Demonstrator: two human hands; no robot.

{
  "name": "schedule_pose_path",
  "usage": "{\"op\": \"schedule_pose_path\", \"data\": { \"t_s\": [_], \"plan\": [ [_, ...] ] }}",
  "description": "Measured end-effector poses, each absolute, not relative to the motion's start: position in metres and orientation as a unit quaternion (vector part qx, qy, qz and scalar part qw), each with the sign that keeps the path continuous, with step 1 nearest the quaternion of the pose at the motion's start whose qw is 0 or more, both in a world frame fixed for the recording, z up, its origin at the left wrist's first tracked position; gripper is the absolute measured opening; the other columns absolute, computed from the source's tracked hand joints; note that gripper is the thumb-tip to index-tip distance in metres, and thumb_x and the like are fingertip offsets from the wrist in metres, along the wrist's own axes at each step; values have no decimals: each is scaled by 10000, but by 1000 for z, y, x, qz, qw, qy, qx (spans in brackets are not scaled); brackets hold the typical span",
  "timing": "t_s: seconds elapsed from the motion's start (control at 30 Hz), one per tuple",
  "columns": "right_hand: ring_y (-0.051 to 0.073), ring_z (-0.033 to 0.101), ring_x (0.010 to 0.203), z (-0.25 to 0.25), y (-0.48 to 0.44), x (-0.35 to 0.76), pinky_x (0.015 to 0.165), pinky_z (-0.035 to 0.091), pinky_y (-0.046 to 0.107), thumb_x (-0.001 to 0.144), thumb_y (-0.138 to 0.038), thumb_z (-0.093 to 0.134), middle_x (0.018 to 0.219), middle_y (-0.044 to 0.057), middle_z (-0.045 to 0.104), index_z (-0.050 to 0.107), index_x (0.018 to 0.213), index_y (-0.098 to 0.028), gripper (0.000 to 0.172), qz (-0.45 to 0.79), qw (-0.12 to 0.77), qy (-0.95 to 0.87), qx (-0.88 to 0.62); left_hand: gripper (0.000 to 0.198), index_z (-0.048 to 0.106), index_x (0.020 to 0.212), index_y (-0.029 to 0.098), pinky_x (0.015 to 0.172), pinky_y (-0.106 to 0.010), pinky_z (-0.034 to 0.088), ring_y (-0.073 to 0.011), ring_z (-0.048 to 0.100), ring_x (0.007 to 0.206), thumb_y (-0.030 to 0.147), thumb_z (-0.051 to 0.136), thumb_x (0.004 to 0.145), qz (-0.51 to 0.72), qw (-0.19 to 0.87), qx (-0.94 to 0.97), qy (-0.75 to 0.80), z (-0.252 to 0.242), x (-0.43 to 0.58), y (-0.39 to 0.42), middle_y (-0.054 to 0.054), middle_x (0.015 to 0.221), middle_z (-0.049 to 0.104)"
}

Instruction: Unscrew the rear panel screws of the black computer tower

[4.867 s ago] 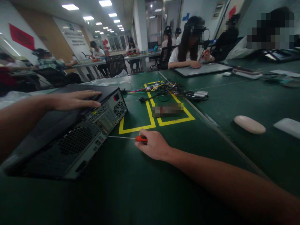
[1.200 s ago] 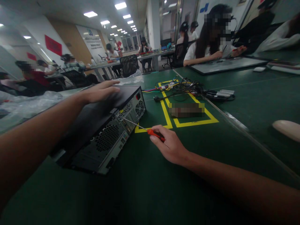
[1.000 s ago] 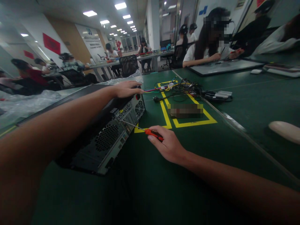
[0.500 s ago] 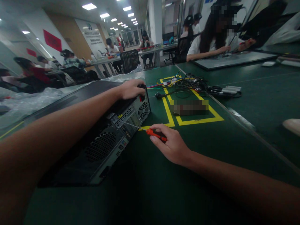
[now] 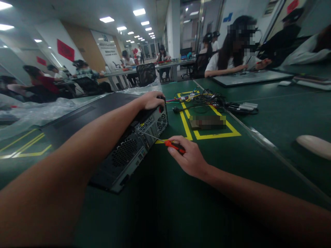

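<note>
Holding an orange-and-black screwdriver (image 5: 176,147) in the right hand (image 5: 191,157), just off the centre of the view toward five o'clock, with thumb and fingers wrapped around the handle. Aiming the thin shaft toward ten o'clock, at the rear face of a black desktop computer tower (image 5: 127,152), with the tip near a yellow label (image 5: 142,124) and contact too small to tell. Finding the tower laid on its side on the green tabletop (image 5: 219,153), between nine o'clock and the centre, with the rear face turned toward four o'clock.

Resting the left hand (image 5: 152,100) on the upper rear corner at eleven o'clock, with bent fingers over the edge; unable to tell, from partly hidden fingertips, whether gripping or only pressing. Showing on the rear face: a honeycomb vent (image 5: 125,151) and, below the left hand, a round fan grille (image 5: 162,121).

Toward two o'clock, a tangle of cables (image 5: 208,98) partly over yellow tape lines (image 5: 186,124), with a black power plug (image 5: 176,110) nearer the tower. At three o'clock, a pixelated block (image 5: 207,122) and, well apart, a pale rounded object (image 5: 313,146). Beyond the cables, a seated co-worker (image 5: 236,55) with both hands over a flat screen panel (image 5: 252,79). Around nine o'clock, clear plastic wrap (image 5: 33,112).
</note>
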State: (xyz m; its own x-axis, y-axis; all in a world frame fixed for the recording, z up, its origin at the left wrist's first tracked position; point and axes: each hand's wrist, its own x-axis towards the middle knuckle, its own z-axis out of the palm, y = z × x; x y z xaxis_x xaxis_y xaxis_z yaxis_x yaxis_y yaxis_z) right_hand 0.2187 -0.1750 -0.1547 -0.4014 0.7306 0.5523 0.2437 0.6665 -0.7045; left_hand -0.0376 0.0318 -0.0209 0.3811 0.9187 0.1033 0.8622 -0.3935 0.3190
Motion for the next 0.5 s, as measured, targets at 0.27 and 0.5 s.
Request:
{"op": "schedule_pose_path", "data": {
  "t_s": [0.27, 0.5],
  "plan": [
    [249, 848, 1024, -164, -168, 216, 962, 671, 405, 1146, -325, 711, 1203, 73, 905, 790, 1307, -266, 189, 233, 485, -800, -264, 651, 854, 1369, 183, 1040, -460, 592, -387, 754, 1193, 489, 710, 813, 115, 86, 827, 543, -15, -34, 26, -137, 1275, 838],
    [260, 859, 1090, -166, -169, 214, 1002, 681, 420, 1161, -306, 705, 1237, 86, 901, 789, 1327, -255, 193, 236, 486, -803, -250, 618, 862, 1340, 212, 1009, -453, 601, -376, 757, 1163, 477, 709, 803, 118, 93, 815, 559, -14, -31, 19, -113, 1211, 840]
  ]
}}
